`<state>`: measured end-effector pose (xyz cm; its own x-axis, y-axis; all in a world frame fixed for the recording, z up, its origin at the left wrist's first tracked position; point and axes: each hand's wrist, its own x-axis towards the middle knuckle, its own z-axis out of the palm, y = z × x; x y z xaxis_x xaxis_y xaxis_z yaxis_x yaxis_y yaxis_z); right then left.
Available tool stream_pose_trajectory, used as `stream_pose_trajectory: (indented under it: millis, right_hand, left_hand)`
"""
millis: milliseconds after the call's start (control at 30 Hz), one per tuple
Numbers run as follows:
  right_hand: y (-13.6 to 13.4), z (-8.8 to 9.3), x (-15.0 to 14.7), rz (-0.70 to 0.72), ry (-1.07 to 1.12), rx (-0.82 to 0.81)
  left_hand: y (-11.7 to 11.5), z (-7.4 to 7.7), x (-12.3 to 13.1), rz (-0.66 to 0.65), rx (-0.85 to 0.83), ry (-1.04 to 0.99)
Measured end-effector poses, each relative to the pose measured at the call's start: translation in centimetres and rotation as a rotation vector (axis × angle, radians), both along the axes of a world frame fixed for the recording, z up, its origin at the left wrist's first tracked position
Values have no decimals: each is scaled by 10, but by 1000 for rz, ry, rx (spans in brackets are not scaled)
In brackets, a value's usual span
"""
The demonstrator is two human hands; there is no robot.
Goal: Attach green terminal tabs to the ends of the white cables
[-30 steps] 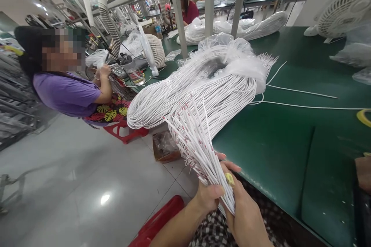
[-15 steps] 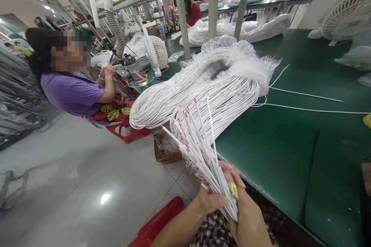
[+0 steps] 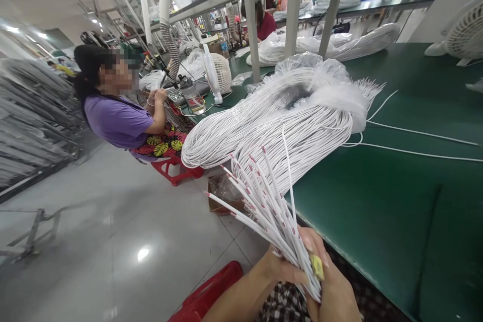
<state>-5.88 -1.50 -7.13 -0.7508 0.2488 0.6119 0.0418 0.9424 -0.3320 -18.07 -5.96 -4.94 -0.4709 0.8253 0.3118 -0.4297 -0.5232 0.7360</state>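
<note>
A fanned bundle of white wires with reddish tips is held low in front of me, its free ends pointing up and to the left. My left hand is closed around the bundle from the left, thumb across the wires. From the other side my right hand grips the same bundle near its lower end. A yellow wrap shows at the right hand's fingers; whether it sits on a finger or on the wires I cannot tell. Behind the bundle, a large coil of white wire partly in clear plastic lies over the table edge.
The green table stretches to the right, with loose wire ends on it. A white fan stands beyond the coil. On the left a co-worker in purple sits on a red stool. A cardboard box is on the floor below.
The whole view has shifted, so most things appear further right. Both hands still hold the bundle, and its wire ends are spread wider to the left.
</note>
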Motion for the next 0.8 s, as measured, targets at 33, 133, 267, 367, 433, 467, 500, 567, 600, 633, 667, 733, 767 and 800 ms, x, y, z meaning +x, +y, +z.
stream_pose_trajectory:
  millis: [33, 133, 267, 367, 433, 467, 500, 567, 600, 633, 667, 733, 767, 800]
  right_hand:
    - [0, 0, 0, 5, -15, -4]
    - [1, 0, 1, 16, -50, -18]
    - [1, 0, 2, 30, -88, -70]
    - [1, -3, 3, 29, -116, -127]
    - [1, -5, 3, 32, -135, -163]
    - [1, -6, 4, 39, -144, -180]
    - [2, -6, 4, 45, -154, -199]
    - [2, -5, 4, 50, -169, -236]
    - [3, -3, 3, 56, -170, -255]
    - [4, -1, 3, 63, -165, -276]
    - [4, 1, 2, 71, -154, -294]
    - [5, 9, 0, 103, -120, -325]
    - [6, 13, -1, 125, -103, -343]
    - [6, 18, -2, 147, -94, -362]
  left_hand:
    - [-1, 0, 0, 4, -5, -2]
    - [-3, 0, 1, 10, -25, -4]
    - [-3, 1, 2, 3, -64, 8]
    - [-3, 1, 2, -9, -87, 22]
    - [-3, 3, 3, -13, -98, 33]
    - [-3, 4, 3, -13, -103, 39]
    - [-3, 4, 3, -12, -107, 47]
    - [-4, 6, 4, -7, -106, 65]
    - [-4, 7, 5, -2, -101, 76]
    - [-5, 8, 5, 4, -94, 87]
    - [-6, 8, 6, 13, -86, 101]
    - [-9, 9, 7, 42, -68, 133]
    - [-10, 8, 6, 61, -60, 152]
    - [-11, 8, 6, 80, -54, 174]
